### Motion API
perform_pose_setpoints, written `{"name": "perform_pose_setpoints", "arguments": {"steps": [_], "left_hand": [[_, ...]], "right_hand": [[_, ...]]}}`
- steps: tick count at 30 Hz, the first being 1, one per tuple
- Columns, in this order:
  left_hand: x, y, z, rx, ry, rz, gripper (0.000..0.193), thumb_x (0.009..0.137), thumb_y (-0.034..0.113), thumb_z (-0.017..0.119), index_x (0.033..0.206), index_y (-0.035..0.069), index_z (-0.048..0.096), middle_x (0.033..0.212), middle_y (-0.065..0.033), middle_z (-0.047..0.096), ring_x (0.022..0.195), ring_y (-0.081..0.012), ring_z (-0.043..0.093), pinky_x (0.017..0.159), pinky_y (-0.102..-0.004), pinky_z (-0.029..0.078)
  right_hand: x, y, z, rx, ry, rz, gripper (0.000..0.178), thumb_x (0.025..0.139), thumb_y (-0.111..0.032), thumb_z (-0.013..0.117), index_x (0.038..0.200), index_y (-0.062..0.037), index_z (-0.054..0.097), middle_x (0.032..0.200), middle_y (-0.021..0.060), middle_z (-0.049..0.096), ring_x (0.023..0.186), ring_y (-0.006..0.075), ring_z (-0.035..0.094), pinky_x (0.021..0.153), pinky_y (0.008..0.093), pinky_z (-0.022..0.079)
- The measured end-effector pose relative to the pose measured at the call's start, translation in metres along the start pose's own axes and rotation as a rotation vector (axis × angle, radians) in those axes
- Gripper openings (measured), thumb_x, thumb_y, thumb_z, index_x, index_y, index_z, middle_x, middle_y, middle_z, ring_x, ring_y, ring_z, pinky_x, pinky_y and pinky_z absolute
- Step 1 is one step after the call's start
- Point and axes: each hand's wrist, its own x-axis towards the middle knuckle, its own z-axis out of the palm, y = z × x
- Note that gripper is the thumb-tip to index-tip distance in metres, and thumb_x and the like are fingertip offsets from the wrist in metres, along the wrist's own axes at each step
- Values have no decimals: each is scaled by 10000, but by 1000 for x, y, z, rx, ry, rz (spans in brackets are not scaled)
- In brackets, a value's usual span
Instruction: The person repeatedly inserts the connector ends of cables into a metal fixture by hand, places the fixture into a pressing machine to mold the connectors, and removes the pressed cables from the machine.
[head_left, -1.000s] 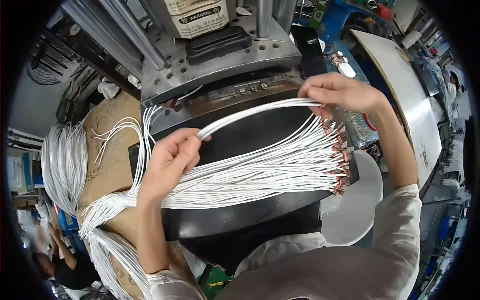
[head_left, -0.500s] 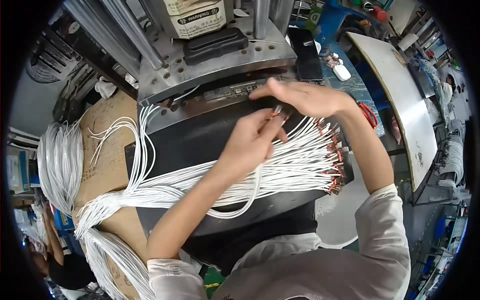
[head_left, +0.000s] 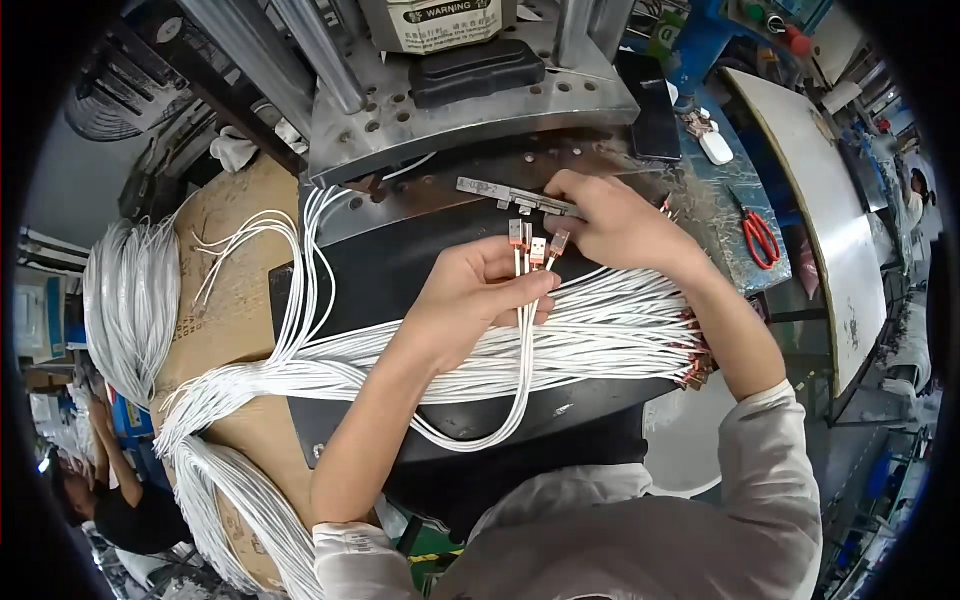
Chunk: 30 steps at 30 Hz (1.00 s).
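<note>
My left hand (head_left: 465,300) pinches several white cables (head_left: 526,350) just below their USB plugs (head_left: 538,250), which stand fanned upward with red-orange bases. The cables droop in a loop beneath it. My right hand (head_left: 625,230) grips one end of a narrow metal mould bar (head_left: 495,190), tilted just above the plugs; its fingertips are partly hidden. Under both hands, a thick bundle of white cables (head_left: 610,330) lies across a black work surface (head_left: 400,255), its red-tipped plugs (head_left: 697,365) at the right end.
Ahead stands a steel press (head_left: 470,125) with upright posts and a black block (head_left: 475,75) on its plate. Red-handled cutters (head_left: 760,240) and a small white case (head_left: 716,148) lie on the blue bench. Coiled cables (head_left: 130,310) sit left; another person (head_left: 110,490) is beyond.
My right hand has taken hold of the metal bar and lifted it from the press toward the plugs. My left hand has turned, bringing the plugs upright.
</note>
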Motion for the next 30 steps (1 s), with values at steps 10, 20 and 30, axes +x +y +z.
{"name": "perform_pose_setpoints", "arguments": {"steps": [10,20,30], "left_hand": [[12,-2,5,61,127,-63,251,880,52,766,1107,-7,676,928,-67,701,758,-119,687,654,-254,592],[8,-6,8,30,175,52,232,935,115,726,1118,-15,667,901,-64,706,726,-108,665,646,-245,563],[9,-6,14,20,202,137,232,1000,163,648,1100,-45,631,918,-109,715,735,-120,682,654,-238,559]], "right_hand": [[-10,6,1,966,-89,86,295,1050,-240,547,1159,19,640,905,13,653,744,79,560,674,224,464],[-18,1,-9,962,-141,136,299,1042,-227,561,1202,19,615,914,4,660,729,52,584,584,185,419],[-18,1,-6,991,-196,61,278,1001,-191,624,1184,18,623,931,10,685,744,41,595,579,178,404]]}}
